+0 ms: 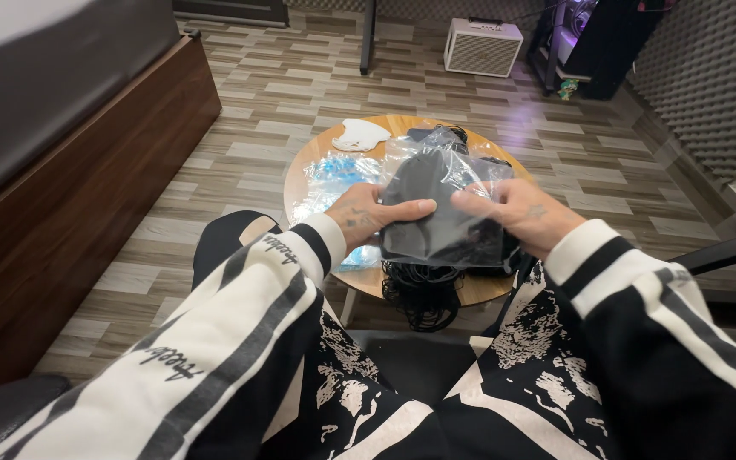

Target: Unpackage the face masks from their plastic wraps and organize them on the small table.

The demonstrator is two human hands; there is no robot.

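both hands hold a clear bag (445,204) with a dark item inside, above the round tabletop (317,158). the left hand (372,215) pinches the bag's left edge, thumb across the front; the right hand (517,209) pinches its right edge. black cords (423,294) hang below. a white piece (359,134) and blue packets (334,175) lie on the tabletop.

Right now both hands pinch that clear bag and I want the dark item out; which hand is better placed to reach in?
Probably the right hand: its fingertips sit at the clear bag's upper edge, while the left hand clamps the dark item through the plastic, steadying it.
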